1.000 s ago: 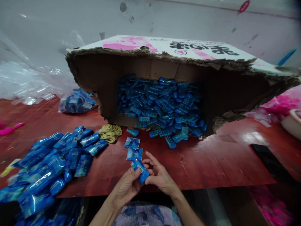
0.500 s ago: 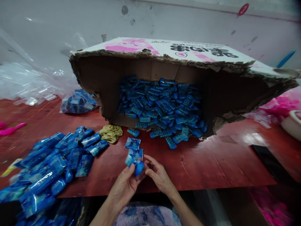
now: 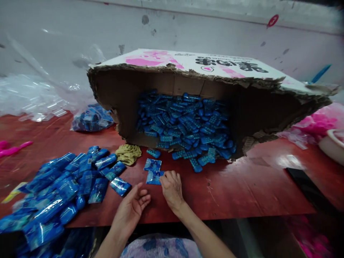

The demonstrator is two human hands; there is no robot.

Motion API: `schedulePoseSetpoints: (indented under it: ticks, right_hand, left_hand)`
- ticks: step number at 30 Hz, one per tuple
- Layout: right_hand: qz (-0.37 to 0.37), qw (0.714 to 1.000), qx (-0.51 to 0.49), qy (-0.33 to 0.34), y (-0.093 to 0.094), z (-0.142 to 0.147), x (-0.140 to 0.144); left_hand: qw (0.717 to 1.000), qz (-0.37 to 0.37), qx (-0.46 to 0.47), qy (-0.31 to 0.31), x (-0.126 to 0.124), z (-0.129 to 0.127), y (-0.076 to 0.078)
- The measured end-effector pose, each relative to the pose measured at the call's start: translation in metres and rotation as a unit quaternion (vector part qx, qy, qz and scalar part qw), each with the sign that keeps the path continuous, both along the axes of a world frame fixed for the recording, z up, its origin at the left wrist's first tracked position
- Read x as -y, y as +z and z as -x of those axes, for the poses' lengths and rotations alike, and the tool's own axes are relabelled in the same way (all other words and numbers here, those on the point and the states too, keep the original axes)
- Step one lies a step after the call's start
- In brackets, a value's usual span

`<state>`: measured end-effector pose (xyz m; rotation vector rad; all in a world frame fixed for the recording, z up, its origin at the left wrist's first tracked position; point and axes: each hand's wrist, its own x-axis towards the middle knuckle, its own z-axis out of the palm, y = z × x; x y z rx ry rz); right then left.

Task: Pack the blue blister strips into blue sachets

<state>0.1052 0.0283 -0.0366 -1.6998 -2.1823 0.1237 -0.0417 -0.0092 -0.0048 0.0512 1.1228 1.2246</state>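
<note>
My right hand (image 3: 172,190) has its fingers bent together at the right edge of a flat blue printed packet (image 3: 153,177) on the table, pinching that edge. A second flat blue packet (image 3: 152,164) lies just behind it. My left hand (image 3: 131,208) is empty, palm turned inward, its fingers apart and slightly curled. Just beyond the left fingertips lies a wrapped blue pack (image 3: 120,186), at the right side of a heap of similar shiny blue packs (image 3: 61,182). Small blue bumpy pieces (image 3: 185,122) fill the bottom of an opened cardboard box (image 3: 172,80) in front of me.
A crumpled yellow-green cloth (image 3: 128,154) sits between the heap and the box. Behind the heap are a clear bag of blue packs (image 3: 92,117) and clear plastic bags (image 3: 34,95). A black phone-like slab (image 3: 306,184) and a white tub (image 3: 333,143) are at the right.
The wrapped blue pack has left my hands and now lies at the heap's right side. My left hand has drawn back left; my right hand has come onto the nearer flat packet.
</note>
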Motion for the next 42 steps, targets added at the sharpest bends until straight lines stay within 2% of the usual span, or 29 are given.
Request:
schedulePoseSetpoints:
  ticks: [4, 7, 12, 16, 19, 22, 24, 25, 27, 29, 31, 34, 38, 42]
  right_hand:
    - [0.004, 1.0, 0.012, 0.005, 0.003, -0.004, -0.001]
    - [0.008, 1.0, 0.021, -0.001, 0.005, -0.004, -0.003]
    - [0.01, 1.0, 0.028, -0.009, 0.002, 0.0, -0.008]
    - [0.002, 1.0, 0.023, -0.006, 0.01, -0.002, -0.006]
    - [-0.017, 1.0, -0.013, 0.012, 0.022, -0.008, 0.007]
    - [-0.031, 0.993, -0.106, 0.04, 0.031, -0.014, 0.022]
    - [-0.013, 0.975, -0.221, 0.035, 0.031, -0.016, 0.028]
    - [0.011, 0.955, -0.295, 0.019, 0.03, -0.017, 0.028]
    - [0.097, 0.892, -0.441, -0.011, 0.025, -0.017, 0.026]
    - [0.19, 0.827, -0.529, -0.018, 0.019, -0.014, 0.022]
    - [0.232, 0.796, -0.559, -0.014, 0.014, -0.01, 0.02]
    - [0.21, 0.804, -0.556, -0.031, 0.011, -0.003, 0.022]
    - [0.184, 0.837, -0.513, -0.044, 0.011, 0.001, 0.024]
    - [0.172, 0.861, -0.477, -0.042, 0.019, -0.007, 0.02]
  left_hand:
    - [0.998, -0.027, -0.047, -0.037, -0.001, -0.024, -0.007]
    - [0.997, -0.035, -0.052, -0.044, -0.004, -0.027, -0.008]
    - [0.997, -0.007, -0.065, -0.051, -0.004, -0.026, -0.005]
    - [0.994, 0.003, -0.089, -0.062, -0.005, -0.032, -0.004]
    - [0.991, -0.027, -0.116, -0.063, -0.007, -0.037, -0.005]
    - [0.989, -0.055, -0.116, -0.074, -0.008, -0.04, -0.006]
    - [0.99, -0.069, -0.102, -0.072, -0.008, -0.042, -0.005]
    - [0.99, -0.075, -0.097, -0.067, -0.007, -0.042, -0.004]
    - [0.99, -0.083, -0.094, -0.058, -0.006, -0.044, -0.003]
    - [0.989, -0.091, -0.112, -0.046, -0.006, -0.046, -0.002]
    - [0.986, -0.093, -0.138, -0.03, -0.007, -0.049, -0.003]
    - [0.986, -0.083, -0.143, -0.005, -0.008, -0.054, -0.005]
    - [0.994, -0.062, -0.094, 0.011, -0.009, -0.059, -0.004]
    - [0.995, -0.06, -0.058, -0.053, -0.011, -0.051, -0.001]
